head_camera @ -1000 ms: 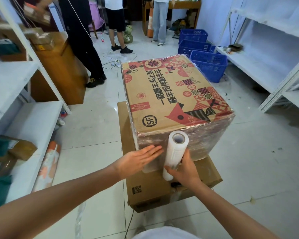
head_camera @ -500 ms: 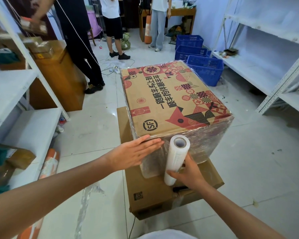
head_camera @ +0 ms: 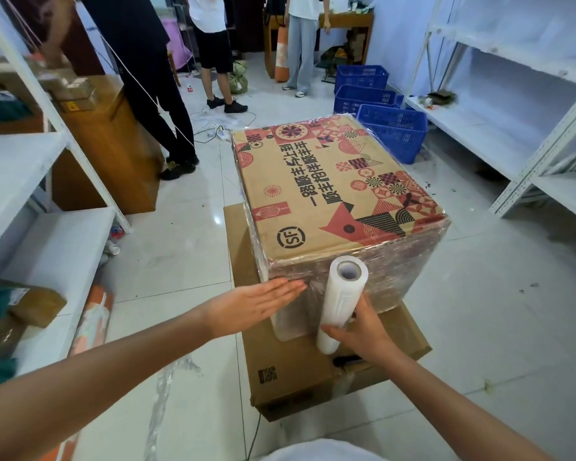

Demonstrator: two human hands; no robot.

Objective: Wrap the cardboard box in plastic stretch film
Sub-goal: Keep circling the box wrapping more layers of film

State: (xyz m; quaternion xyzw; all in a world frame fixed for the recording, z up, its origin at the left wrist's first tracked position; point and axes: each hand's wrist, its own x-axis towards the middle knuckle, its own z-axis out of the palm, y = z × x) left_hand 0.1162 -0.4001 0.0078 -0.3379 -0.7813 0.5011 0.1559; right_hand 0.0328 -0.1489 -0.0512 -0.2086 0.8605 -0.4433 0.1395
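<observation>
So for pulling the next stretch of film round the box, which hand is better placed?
The right hand: it already grips the film roll near its lower end, upright against the box's near side. The left hand lies flat and open on the wrapped side, better suited to pinning the film down.

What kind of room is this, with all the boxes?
Probably a packing or storage room for parcels. White metal shelves line both sides, blue plastic crates sit on the floor, and a printed cardboard box is being wrapped with a roll of stretch film.
</observation>
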